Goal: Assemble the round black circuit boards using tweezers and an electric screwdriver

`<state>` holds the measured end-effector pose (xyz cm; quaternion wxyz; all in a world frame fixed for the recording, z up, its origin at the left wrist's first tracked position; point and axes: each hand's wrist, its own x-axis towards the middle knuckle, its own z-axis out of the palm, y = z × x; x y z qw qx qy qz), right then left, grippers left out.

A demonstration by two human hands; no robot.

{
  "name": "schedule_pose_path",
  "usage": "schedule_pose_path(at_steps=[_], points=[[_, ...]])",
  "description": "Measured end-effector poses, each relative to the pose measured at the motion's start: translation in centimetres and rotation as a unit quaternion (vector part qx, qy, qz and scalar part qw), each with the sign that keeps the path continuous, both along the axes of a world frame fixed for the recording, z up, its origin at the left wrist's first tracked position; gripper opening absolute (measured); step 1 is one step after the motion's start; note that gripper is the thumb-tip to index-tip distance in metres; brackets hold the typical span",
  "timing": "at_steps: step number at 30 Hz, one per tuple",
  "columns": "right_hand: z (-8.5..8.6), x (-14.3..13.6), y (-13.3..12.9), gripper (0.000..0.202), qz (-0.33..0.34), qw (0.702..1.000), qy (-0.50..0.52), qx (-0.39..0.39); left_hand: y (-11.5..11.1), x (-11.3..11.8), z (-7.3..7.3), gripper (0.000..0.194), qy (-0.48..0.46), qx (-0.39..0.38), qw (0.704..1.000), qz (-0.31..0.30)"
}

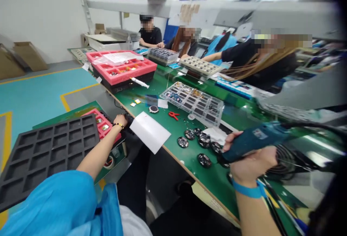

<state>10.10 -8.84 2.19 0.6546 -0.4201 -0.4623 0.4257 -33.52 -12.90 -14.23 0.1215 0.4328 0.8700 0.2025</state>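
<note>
My right hand (253,163) is wrapped round a teal corded power tool (253,138), its front end low over several round black parts (204,140) with exposed electronics. The tool's exact kind is unclear. My left hand (121,120) reaches out beside the table's near edge, next to a dark object (129,119) that I cannot make out; its fingers are blurred and partly hidden. Close to it lies a white sheet (150,131), overhanging the edge. A red clamp (174,115) and a round watch-like part (153,109) rest on the green mat (173,156).
A clear compartment box (193,102) holds small parts. Behind it stand a pink foam tray (121,67) with a syringe (140,82) beside it. At left, a black compartment tray (51,145) partly covers a smaller pink tray (103,123). Several people sit across the table.
</note>
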Motion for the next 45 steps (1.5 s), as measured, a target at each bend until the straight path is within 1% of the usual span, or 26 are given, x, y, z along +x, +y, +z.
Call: schedule_pose_path(at_steps=[2, 4, 8, 10, 13, 16, 18, 21, 24, 26, 27, 28, 30, 32, 33, 34, 35, 36, 38, 39, 40, 41, 43, 44, 45], points=[[-0.1, 0.5, 0.4, 0.055, 0.019, 1.000, -0.002, 0.010, 1.2, -0.2, -0.2, 0.039, 0.003, -0.017, 1.000, 0.013], [-0.2, 1.1, 0.7, 0.053, 0.029, 1.000, 0.003, 0.012, 1.5, -0.2, -0.5, 0.037, 0.010, -0.024, 0.999, 0.027], [-0.7, 1.7, 1.0, 0.056, 0.049, 0.999, 0.003, 0.014, 0.7, 0.1, -1.2, 0.030, 0.019, -0.020, 0.999, 0.034], [-0.8, 1.8, 0.9, 0.058, 0.053, 0.998, -0.006, 0.015, 0.3, 0.2, -1.2, 0.028, 0.017, -0.013, 0.999, 0.031], [-1.0, 1.7, 0.8, 0.058, 0.061, 0.998, -0.012, 0.021, 0.2, 0.4, -0.5, 0.028, 0.004, -0.001, 1.000, 0.021], [-0.9, 1.6, 0.7, 0.055, 0.064, 0.998, -0.004, 0.022, 0.5, 0.5, 0.6, 0.036, -0.020, 0.011, 1.000, 0.022], [-0.7, 1.5, 0.8, 0.054, 0.046, 0.999, 0.001, 0.023, 0.8, 0.5, 1.2, 0.038, -0.036, 0.021, 0.998, 0.038], [-0.4, 1.2, 0.9, 0.054, 0.030, 0.999, 0.008, 0.030, 0.7, 0.2, 1.5, 0.038, -0.051, 0.046, 0.995, 0.074], [-0.4, 1.1, 0.9, 0.052, 0.037, 0.999, 0.004, 0.032, -0.4, 0.2, 1.5, 0.034, -0.055, 0.090, 0.989, 0.104], [-0.6, 1.1, 0.7, 0.055, 0.042, 0.999, 0.000, 0.033, -1.7, 0.7, 1.5, 0.028, -0.055, 0.129, 0.983, 0.120], [-0.7, 1.2, 0.6, 0.060, 0.049, 0.998, -0.001, 0.035, -2.5, 1.0, 1.5, 0.026, -0.055, 0.152, 0.979, 0.123], [-0.8, 1.2, 0.5, 0.063, 0.046, 0.998, 0.004, 0.040, -3.3, 1.3, 1.5, 0.027, -0.056, 0.178, 0.975, 0.123], [-1.2, 1.4, 0.5, 0.062, 0.069, 0.996, 0.008, 0.058, -4.9, 1.9, 1.6, 0.023, -0.059, 0.227, 0.964, 0.128], [-1.4, 1.6, 0.6, 0.058, 0.085, 0.994, 0.011, 0.073, -6.1, 2.7, 2.1, 0.026, -0.057, 0.275, 0.952, 0.119], [-1.5, 1.7, 0.7, 0.058, 0.091, 0.993, 0.015, 0.075, -6.5, 3.3, 2.5, 0.028, -0.053, 0.313, 0.941, 0.114], [-1.5, 1.9, 0.8, 0.058, 0.100, 0.992, 0.019, 0.075, -6.9, 4.0, 3.0, 0.029, -0.052, 0.370, 0.922, 0.101], [-1.6, 2.0, 0.9, 0.058, 0.107, 0.991, 0.027, 0.073, -7.2, 5.0, 3.7, 0.031, -0.049, 0.410, 0.908, 0.079], [-1.5, 2.1, 1.0, 0.058, 0.114, 0.990, 0.036, 0.071, -7.4, 6.3, 4.5, 0.032, -0.045, 0.426, 0.902, 0.056], [-1.4, 2.3, 1.1, 0.057, 0.120, 0.989, 0.057, 0.071, -7.7, 9.7, 6.1, 0.030, -0.039, 0.423, 0.905, -0.009], [-1.4, 2.4, 1.2, 0.057, 0.119, 0.988, 0.066, 0.072, -7.7, 11.8, 7.0, 0.025, -0.039, 0.409, 0.910, -0.065], [-1.3, 2.4, 1.3, 0.057, 0.117, 0.988, 0.075, 0.074, -7.7, 14.1, 7.7, 0.021, -0.022, 0.390, 0.908, -0.154], [-1.2, 2.5, 1.4, 0.058, 0.114, 0.987, 0.084, 0.074, -7.6, 16.4, 8.3, 0.022, -0.015, 0.365, 0.899, -0.242], [-1.0, 2.8, 1.6, 0.061, 0.103, 0.987, 0.101, 0.074, -7.2, 21.2, 9.1, 0.038, 0.004, 0.309, 0.867, -0.390], [-0.9, 2.9, 1.8, 0.062, 0.097, 0.987, 0.109, 0.074, -6.9, 23.3, 9.3, 0.046, 0.032, 0.297, 0.840, -0.453], [-0.8, 3.0, 1.9, 0.062, 0.090, 0.986, 0.117, 0.075, -6.6, 25.2, 9.3, 0.050, 0.068, 0.286, 0.817, -0.496]])
